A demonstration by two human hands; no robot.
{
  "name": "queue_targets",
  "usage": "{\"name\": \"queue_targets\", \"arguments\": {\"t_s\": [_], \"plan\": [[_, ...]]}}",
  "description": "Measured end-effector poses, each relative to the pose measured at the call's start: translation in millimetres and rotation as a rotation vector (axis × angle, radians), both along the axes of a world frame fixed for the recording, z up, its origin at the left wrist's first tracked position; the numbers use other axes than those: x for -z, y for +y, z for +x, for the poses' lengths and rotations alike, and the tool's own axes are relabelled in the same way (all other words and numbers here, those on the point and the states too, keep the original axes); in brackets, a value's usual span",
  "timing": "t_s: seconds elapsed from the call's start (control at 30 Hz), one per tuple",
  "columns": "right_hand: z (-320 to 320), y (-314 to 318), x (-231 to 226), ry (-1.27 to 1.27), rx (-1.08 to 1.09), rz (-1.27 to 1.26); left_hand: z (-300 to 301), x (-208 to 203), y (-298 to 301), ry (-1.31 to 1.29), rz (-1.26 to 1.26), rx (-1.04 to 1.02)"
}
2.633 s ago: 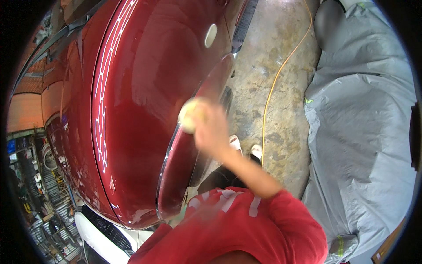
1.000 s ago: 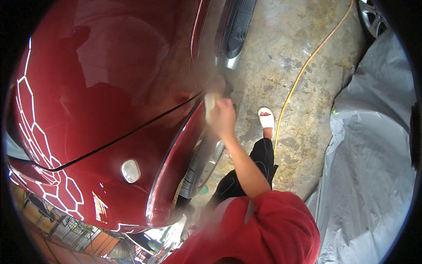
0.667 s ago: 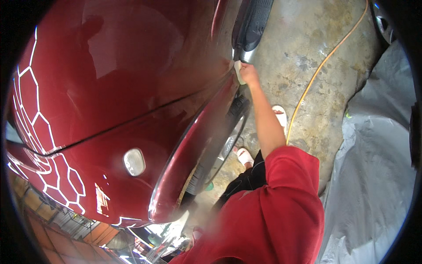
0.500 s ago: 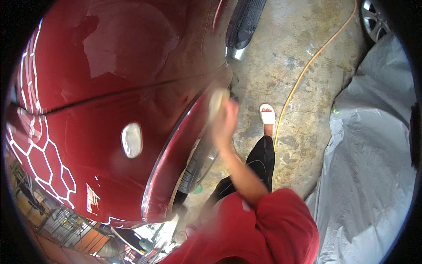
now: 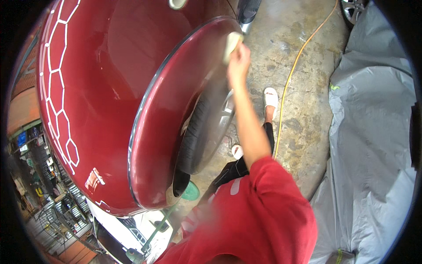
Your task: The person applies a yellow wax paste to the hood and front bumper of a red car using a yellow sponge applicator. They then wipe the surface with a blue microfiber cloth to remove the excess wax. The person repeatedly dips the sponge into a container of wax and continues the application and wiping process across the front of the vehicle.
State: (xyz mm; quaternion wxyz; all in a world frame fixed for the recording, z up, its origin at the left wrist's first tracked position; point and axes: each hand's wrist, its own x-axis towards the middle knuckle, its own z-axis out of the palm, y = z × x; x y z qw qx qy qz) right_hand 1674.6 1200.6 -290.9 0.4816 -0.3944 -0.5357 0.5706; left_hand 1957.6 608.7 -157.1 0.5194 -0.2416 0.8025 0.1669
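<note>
My right hand [image 5: 239, 64] is closed around a pale yellow, sponge-like pad [image 5: 232, 45], its fingers bent over the near side. The pad rests against the far end of the glossy dark-red wheel-arch flare [image 5: 169, 101] of a vehicle, along the outer edge. Below my forearm, a black tire [image 5: 195, 136] shows under the arch, partly blurred. My left hand is out of the picture.
White hexagon outlines mark the red bodywork [image 5: 127, 53]. A yellow-orange hose or cord [image 5: 292, 66] runs over the stained concrete floor [image 5: 268, 53]. A grey cover [image 5: 373, 132] drapes something at right. A green round object [image 5: 190, 192] lies near the tire.
The view has shifted, so the arch and tire show more fully. My right arm is stretched farther out, with the pad still at the flare's far end.
</note>
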Motion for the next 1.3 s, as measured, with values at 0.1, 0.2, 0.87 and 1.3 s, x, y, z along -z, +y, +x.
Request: {"name": "queue_targets", "arguments": {"t_s": [0.1, 0.2, 0.87, 1.3], "plan": [[79, -156, -123, 0.001, -0.152, 0.207, 19, -2, -34, 0.020, 0.004, -0.060], [143, -264, -154, 0.138, -0.402, 0.379, 45, -8, -57, 0.041, 0.000, -0.115], [182, -361, -198, 0.004, -0.782, 0.912, 162, 65, -199, 0.449, 0.406, -0.868], [241, -257, -256, -0.046, -1.179, 0.677, 33, -51, 41, 1.173, 0.372, -0.391]]}}
